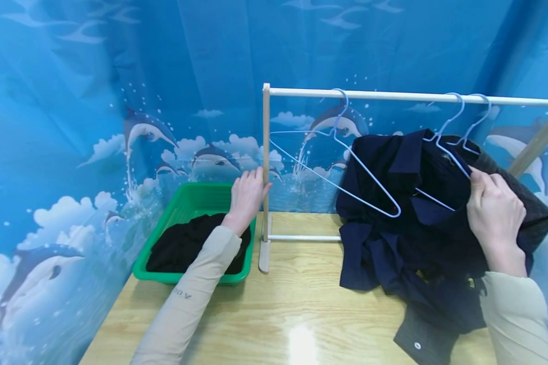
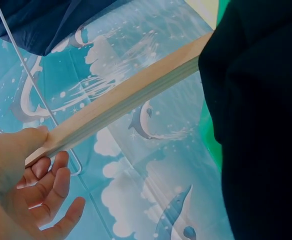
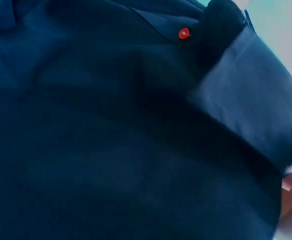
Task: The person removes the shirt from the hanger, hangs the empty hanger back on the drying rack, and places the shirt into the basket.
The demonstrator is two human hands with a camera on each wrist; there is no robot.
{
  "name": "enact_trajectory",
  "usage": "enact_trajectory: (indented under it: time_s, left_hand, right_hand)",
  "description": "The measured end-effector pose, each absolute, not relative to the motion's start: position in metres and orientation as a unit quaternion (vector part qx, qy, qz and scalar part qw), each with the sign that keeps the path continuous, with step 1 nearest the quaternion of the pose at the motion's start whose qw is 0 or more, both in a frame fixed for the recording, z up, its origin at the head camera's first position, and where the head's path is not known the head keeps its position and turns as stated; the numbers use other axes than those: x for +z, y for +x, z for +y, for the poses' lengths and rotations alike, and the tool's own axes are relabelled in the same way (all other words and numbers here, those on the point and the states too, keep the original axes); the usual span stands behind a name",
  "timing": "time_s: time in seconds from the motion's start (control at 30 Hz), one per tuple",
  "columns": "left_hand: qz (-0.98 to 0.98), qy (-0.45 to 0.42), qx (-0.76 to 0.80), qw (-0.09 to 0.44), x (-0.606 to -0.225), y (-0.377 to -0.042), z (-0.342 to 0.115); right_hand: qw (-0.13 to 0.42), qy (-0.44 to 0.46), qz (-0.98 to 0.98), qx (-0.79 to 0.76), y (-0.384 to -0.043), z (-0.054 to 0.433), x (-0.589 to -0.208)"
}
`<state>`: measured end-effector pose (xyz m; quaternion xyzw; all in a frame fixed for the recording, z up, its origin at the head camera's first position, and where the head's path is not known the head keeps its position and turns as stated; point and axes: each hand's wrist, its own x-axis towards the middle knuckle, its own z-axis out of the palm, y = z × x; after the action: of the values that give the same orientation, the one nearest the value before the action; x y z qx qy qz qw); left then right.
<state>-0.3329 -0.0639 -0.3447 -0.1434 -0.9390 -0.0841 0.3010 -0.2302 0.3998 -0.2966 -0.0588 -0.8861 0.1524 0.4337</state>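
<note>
My left hand [image 1: 246, 197] grips the wooden side post [image 1: 266, 132] of a small clothes rack. In the left wrist view its thumb lies along one face of the post [image 2: 121, 97], with fingers curled at the other side. A navy collared shirt [image 1: 383, 152] hangs bunched on a light blue hanger [image 1: 462, 106]. My right hand [image 1: 497, 213] holds this shirt near its collar, beside the hanger's sloping arm; its fingertips are partly hidden in the cloth. Navy fabric with a red button [image 3: 184, 33] fills most of the right wrist view.
A bare hanger [image 1: 335, 129] hangs from the rail [image 1: 392, 95] left of the shirt. Behind the shirt hangs a dark grey garment [image 1: 536, 208]. Left of the rack, a green basket [image 1: 139, 274] holds black clothing [image 1: 178, 246]. A dolphin-print curtain [image 1: 201, 76] backs the wooden table [image 1: 274, 304].
</note>
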Motion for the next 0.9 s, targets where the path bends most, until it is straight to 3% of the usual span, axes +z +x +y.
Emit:
enact_trajectory:
  time_s: [0.13, 0.6, 0.9]
  left_hand:
    - [-0.937, -0.144, -0.085, 0.306, -0.345, -0.333, -0.064]
    - [-0.938, -0.144, -0.086, 0.303, -0.344, -0.33, -0.065]
    - [-0.939, -0.141, -0.09, 0.3, -0.344, -0.33, -0.063]
  right_hand:
    - [0.448, -0.036, -0.878, 0.164, -0.23, 0.399, -0.301]
    - [0.382, 0.012, -0.908, 0.171, -0.212, 0.397, -0.3]
    - [0.431, -0.061, -0.885, 0.168, -0.214, 0.393, -0.297]
